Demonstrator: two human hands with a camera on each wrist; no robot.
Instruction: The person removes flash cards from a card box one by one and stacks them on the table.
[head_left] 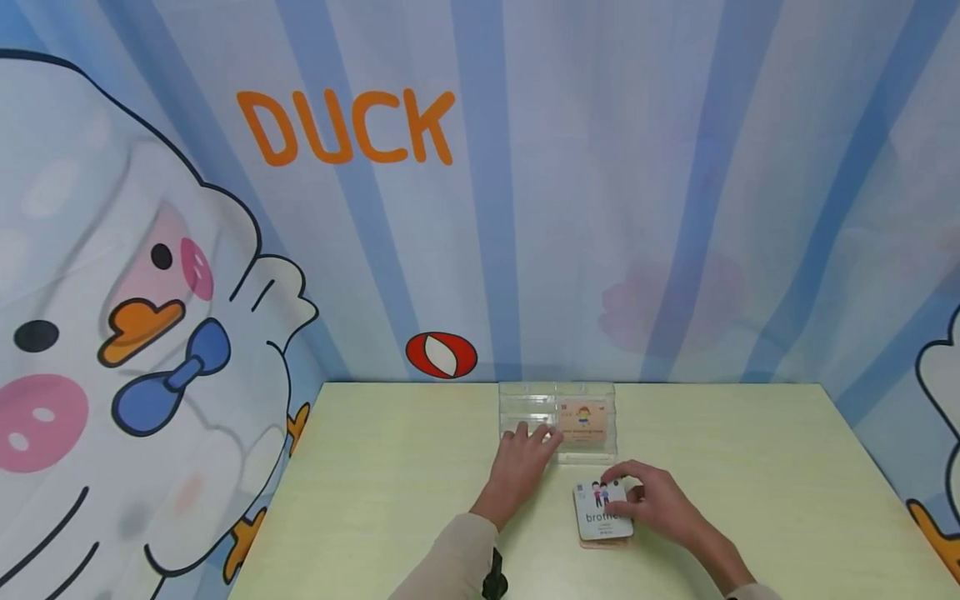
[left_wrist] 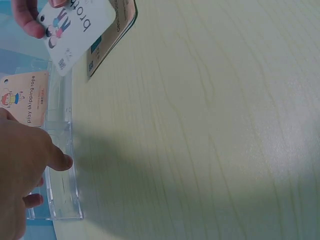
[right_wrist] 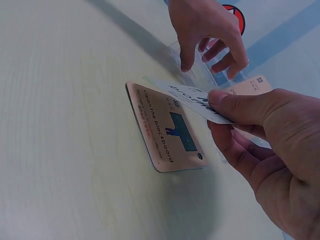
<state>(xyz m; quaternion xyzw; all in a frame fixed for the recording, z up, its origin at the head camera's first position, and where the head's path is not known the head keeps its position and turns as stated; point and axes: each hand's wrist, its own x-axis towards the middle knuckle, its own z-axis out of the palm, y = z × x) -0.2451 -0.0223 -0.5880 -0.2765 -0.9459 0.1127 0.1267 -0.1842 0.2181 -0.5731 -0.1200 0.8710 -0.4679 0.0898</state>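
Note:
My right hand (head_left: 656, 500) pinches a white picture card (head_left: 603, 527) between thumb and fingers; its printed word begins "broth" and two small figures are drawn on it. The card is tilted above a stack of peach cards (right_wrist: 162, 132), whose top one reads "clean the blackboard". At the back edge of the table lies a clear plastic tray (head_left: 528, 392) with compartments. A peach card (head_left: 583, 422) reading "play skipping rope" sits in its right side. My left hand (head_left: 519, 467) is over the tray's left front part, fingers spread and holding nothing, thumb near the front rim (left_wrist: 76, 192).
The pale wood-grain table (head_left: 375, 483) ends at a blue striped curtain (head_left: 570, 208) with duck pictures, close behind the tray. A dark band (head_left: 495, 575) is on the left wrist.

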